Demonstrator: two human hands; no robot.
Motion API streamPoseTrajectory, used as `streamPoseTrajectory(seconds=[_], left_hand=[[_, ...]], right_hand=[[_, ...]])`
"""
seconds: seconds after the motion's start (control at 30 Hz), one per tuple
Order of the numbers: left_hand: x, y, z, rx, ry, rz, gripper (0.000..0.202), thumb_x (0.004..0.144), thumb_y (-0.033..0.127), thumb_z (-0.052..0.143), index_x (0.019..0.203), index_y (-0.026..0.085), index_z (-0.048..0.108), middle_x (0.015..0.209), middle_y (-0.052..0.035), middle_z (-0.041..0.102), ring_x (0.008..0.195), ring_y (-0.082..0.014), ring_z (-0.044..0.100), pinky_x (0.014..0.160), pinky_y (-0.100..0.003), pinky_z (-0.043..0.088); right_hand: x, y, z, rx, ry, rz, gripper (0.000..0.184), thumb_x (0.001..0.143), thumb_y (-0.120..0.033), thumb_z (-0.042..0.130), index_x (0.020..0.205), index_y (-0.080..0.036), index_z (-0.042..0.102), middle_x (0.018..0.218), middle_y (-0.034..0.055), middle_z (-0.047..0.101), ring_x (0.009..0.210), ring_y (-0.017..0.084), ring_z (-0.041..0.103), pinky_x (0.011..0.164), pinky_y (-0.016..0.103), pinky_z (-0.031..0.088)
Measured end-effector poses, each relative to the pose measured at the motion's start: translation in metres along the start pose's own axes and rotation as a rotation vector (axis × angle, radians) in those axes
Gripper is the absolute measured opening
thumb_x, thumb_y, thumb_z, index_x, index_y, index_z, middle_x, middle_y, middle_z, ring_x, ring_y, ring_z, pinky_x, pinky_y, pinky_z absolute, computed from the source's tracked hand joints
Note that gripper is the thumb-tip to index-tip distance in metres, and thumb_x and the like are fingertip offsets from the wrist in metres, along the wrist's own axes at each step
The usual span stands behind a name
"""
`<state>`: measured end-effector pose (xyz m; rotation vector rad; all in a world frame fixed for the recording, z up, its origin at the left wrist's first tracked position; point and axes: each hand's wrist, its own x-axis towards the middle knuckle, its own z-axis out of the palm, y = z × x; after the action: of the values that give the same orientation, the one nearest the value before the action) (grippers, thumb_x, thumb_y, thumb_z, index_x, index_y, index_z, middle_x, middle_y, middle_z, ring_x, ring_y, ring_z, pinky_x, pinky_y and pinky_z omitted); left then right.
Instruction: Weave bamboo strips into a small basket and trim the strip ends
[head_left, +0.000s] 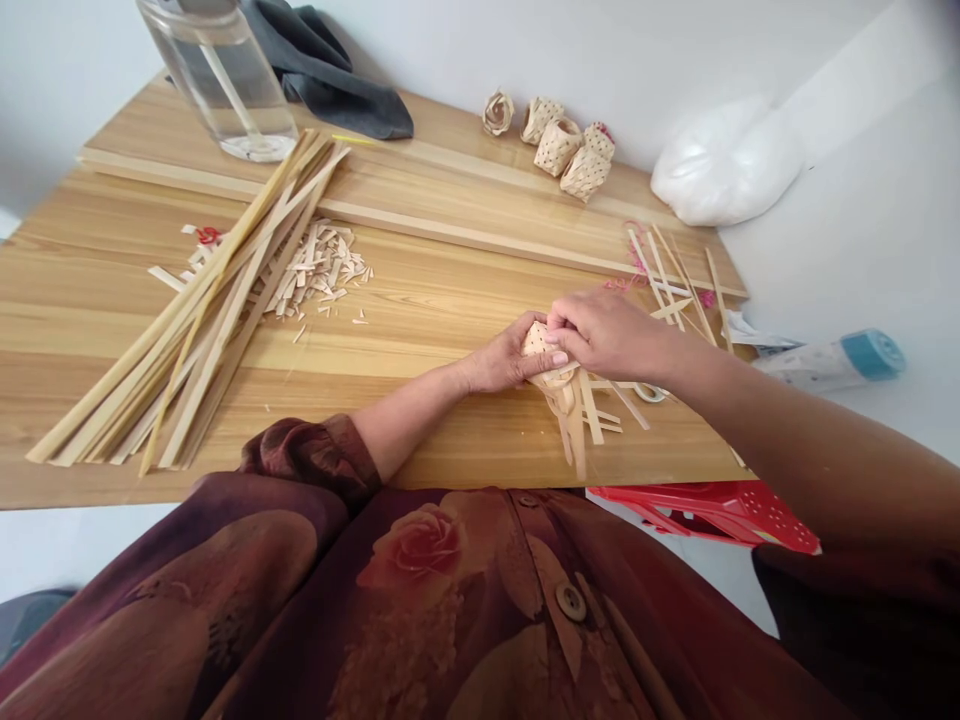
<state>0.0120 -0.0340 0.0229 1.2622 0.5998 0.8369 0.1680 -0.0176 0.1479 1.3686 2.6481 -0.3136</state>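
Note:
My left hand (508, 362) cups a pale woven cone (541, 348) on the wooden table (427, 320), and the cone's loose strip ends (571, 425) hang toward me. My right hand (609, 335) comes in from the right, its fingertips pinching the cone's top edge. The fingers of both hands hide part of the weave. To the left lie a long bundle of pale strips (196, 325) and a heap of short offcuts (319, 270). Several finished woven pieces (562, 150) stand at the far edge.
A glass jar of water (221, 85) and a dark grey cloth (330, 85) sit at the back left. Further loose strips (675, 290) lie at the right, near a white plastic bag (724, 165) and a blue-capped tube (832, 360). A red plastic stool (712, 510) stands below the table edge.

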Motion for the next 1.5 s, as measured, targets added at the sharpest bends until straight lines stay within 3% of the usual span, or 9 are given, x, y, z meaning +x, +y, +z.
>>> streamPoseTrajectory(seconds=[0.23, 0.37, 0.6, 0.73, 0.9, 1.03, 1.13, 1.33, 1.5], left_hand=[[0.0, -0.004, 0.001, 0.03, -0.024, 0.034, 0.056, 0.078, 0.051, 0.083, 0.112, 0.018, 0.053, 0.087, 0.0016, 0.059, 0.068, -0.0086, 0.052, 0.064, -0.024, 0.046], [0.0, -0.002, 0.001, 0.051, -0.054, 0.023, 0.059, 0.079, 0.05, 0.081, 0.118, 0.017, 0.053, 0.09, 0.0007, 0.06, 0.065, -0.0078, 0.049, 0.061, -0.024, 0.044], [0.002, -0.001, 0.001, -0.01, 0.031, 0.004, 0.057, 0.076, 0.041, 0.086, 0.115, 0.017, 0.052, 0.084, 0.0021, 0.062, 0.078, -0.0127, 0.059, 0.076, -0.028, 0.05], [0.001, 0.0, 0.003, -0.04, 0.04, -0.029, 0.059, 0.074, 0.041, 0.088, 0.115, 0.019, 0.051, 0.08, 0.0048, 0.061, 0.073, -0.0114, 0.058, 0.071, -0.026, 0.05], [0.002, -0.003, 0.003, -0.033, -0.011, -0.028, 0.067, 0.072, 0.05, 0.087, 0.118, 0.02, 0.049, 0.083, 0.0049, 0.058, 0.064, -0.0085, 0.052, 0.055, -0.021, 0.042], [0.002, -0.005, 0.002, -0.01, -0.028, -0.043, 0.069, 0.072, 0.054, 0.086, 0.12, 0.022, 0.048, 0.087, 0.0033, 0.056, 0.068, -0.0093, 0.052, 0.051, -0.019, 0.041], [0.0, -0.003, 0.002, -0.013, -0.043, -0.034, 0.069, 0.071, 0.055, 0.087, 0.118, 0.021, 0.049, 0.088, 0.0024, 0.056, 0.069, -0.0098, 0.053, 0.051, -0.019, 0.043], [-0.003, 0.0, 0.002, 0.026, -0.133, -0.071, 0.064, 0.071, 0.047, 0.089, 0.114, 0.021, 0.049, 0.089, 0.0003, 0.058, 0.07, -0.0121, 0.056, 0.051, -0.022, 0.047], [-0.004, 0.003, 0.003, 0.049, -0.134, -0.056, 0.065, 0.075, 0.048, 0.086, 0.118, 0.022, 0.045, 0.089, 0.0002, 0.057, 0.067, -0.0119, 0.055, 0.052, -0.024, 0.047]], right_hand=[[0.0, 0.003, -0.019, 0.12, -0.203, 0.116, 0.011, 0.081, -0.029, 0.068, 0.086, -0.022, 0.075, 0.073, -0.0006, 0.071, 0.063, 0.016, 0.058, 0.061, 0.029, 0.034], [-0.002, 0.002, -0.02, 0.031, -0.143, 0.022, 0.011, 0.083, -0.023, 0.065, 0.086, -0.022, 0.076, 0.075, 0.0011, 0.073, 0.068, 0.018, 0.061, 0.064, 0.03, 0.036], [-0.017, -0.004, 0.001, -0.181, -0.036, -0.18, 0.025, 0.096, -0.013, 0.052, 0.105, -0.016, 0.074, 0.099, 0.0112, 0.077, 0.086, 0.024, 0.068, 0.071, 0.033, 0.041], [-0.026, -0.009, 0.006, -0.272, -0.031, -0.144, 0.024, 0.095, -0.008, 0.05, 0.102, -0.013, 0.073, 0.098, 0.0133, 0.076, 0.086, 0.025, 0.069, 0.071, 0.033, 0.042], [-0.027, -0.019, 0.003, -0.429, -0.072, -0.048, 0.02, 0.098, -0.014, 0.052, 0.093, -0.011, 0.071, 0.088, 0.0145, 0.075, 0.078, 0.025, 0.069, 0.065, 0.033, 0.039], [-0.026, -0.019, 0.002, -0.476, -0.023, -0.097, 0.019, 0.097, -0.016, 0.052, 0.097, -0.012, 0.071, 0.086, 0.0141, 0.075, 0.076, 0.026, 0.067, 0.064, 0.034, 0.035], [-0.025, -0.013, 0.0, -0.439, -0.024, -0.128, 0.019, 0.095, -0.019, 0.052, 0.096, -0.014, 0.07, 0.083, 0.0134, 0.075, 0.074, 0.027, 0.066, 0.063, 0.035, 0.034], [-0.019, -0.002, -0.005, -0.154, -0.062, -0.232, 0.013, 0.085, -0.02, 0.055, 0.075, -0.022, 0.063, 0.078, 0.0069, 0.071, 0.076, 0.023, 0.064, 0.069, 0.034, 0.038], [-0.014, 0.0, -0.003, -0.1, -0.027, -0.106, 0.012, 0.083, -0.021, 0.057, 0.073, -0.025, 0.061, 0.074, 0.0058, 0.069, 0.073, 0.023, 0.061, 0.068, 0.035, 0.038]])
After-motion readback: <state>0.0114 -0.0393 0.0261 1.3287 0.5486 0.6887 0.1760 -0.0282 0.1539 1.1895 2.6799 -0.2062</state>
